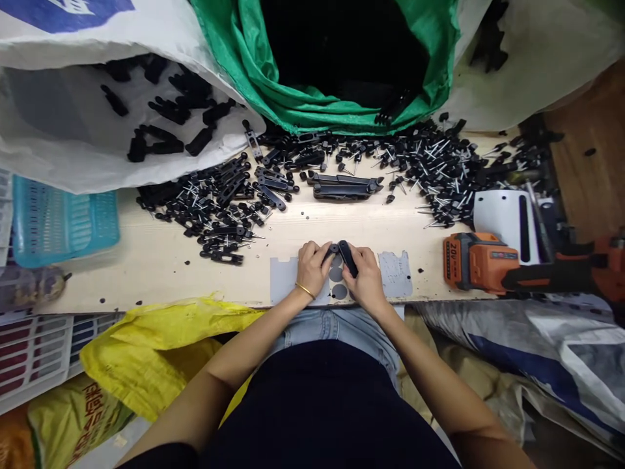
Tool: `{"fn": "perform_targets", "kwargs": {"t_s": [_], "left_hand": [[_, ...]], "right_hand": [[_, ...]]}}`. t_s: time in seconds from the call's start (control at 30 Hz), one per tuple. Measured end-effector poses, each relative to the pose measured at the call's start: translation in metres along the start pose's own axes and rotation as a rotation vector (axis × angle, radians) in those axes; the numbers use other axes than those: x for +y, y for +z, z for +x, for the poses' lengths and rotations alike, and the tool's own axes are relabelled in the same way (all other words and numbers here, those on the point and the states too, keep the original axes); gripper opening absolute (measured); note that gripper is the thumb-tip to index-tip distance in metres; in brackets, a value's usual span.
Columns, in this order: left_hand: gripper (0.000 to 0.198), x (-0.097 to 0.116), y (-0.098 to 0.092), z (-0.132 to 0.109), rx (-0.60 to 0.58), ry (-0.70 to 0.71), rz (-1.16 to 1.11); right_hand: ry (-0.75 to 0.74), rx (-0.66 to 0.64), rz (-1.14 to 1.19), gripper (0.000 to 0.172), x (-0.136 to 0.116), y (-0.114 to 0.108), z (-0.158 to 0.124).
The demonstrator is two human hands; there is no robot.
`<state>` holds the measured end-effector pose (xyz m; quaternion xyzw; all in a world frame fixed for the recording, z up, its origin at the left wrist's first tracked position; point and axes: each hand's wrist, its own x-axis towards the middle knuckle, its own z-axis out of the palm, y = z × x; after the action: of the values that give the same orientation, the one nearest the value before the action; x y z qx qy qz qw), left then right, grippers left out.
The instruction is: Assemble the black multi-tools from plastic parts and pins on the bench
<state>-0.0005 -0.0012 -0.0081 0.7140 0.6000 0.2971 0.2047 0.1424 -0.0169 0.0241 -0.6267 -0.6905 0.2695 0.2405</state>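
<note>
Both of my hands are close together over a grey sheet (398, 273) with round dark spots, at the near edge of the wooden table. My left hand (313, 266), with a thin gold bracelet at the wrist, pinches a small black plastic part (334, 249) with a rounded end. In my right hand (367, 277) is a longer black plastic arm (348, 259), gripped between thumb and fingers. The two parts are side by side at their far ends; whether they are joined I cannot tell. Ahead of my hands lie several assembled black arms (342, 186).
Heaps of black knobs with metal pins (434, 163) and black link parts (229, 189) cover the table's far side. A green sack (234, 58) and a white sack (146, 169) stand behind. An orange cordless drill (481, 260) lies right, a teal basket (66, 218) left.
</note>
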Motion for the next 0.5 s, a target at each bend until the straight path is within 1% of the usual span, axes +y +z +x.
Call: {"fn": "perform_targets", "kwargs": {"t_s": [0.13,0.23,0.3,0.37,0.43,0.5], "left_hand": [[0.028,-0.002,0.000,0.003,-0.016,0.022,-0.005],[0.028,-0.007,-0.004,0.010,-0.101,0.053,-0.010],[0.030,-0.012,-0.011,0.016,-0.186,0.096,-0.020],[0.041,-0.017,-0.020,0.018,-0.293,0.178,-0.036],[0.063,-0.021,-0.029,0.017,-0.396,0.258,-0.046],[0.081,-0.024,-0.035,0.010,-0.448,0.286,-0.055]], "right_hand": [[0.001,-0.003,0.012,0.050,0.001,0.000,0.001],[0.019,-0.010,0.013,0.052,0.002,0.002,0.002],[0.038,-0.010,0.011,0.052,0.001,0.003,0.002],[0.052,-0.003,0.007,0.051,0.000,0.003,0.002],[0.061,0.004,-0.001,0.050,-0.001,0.004,0.001],[0.065,0.003,-0.010,0.049,-0.001,0.004,0.001]]}}
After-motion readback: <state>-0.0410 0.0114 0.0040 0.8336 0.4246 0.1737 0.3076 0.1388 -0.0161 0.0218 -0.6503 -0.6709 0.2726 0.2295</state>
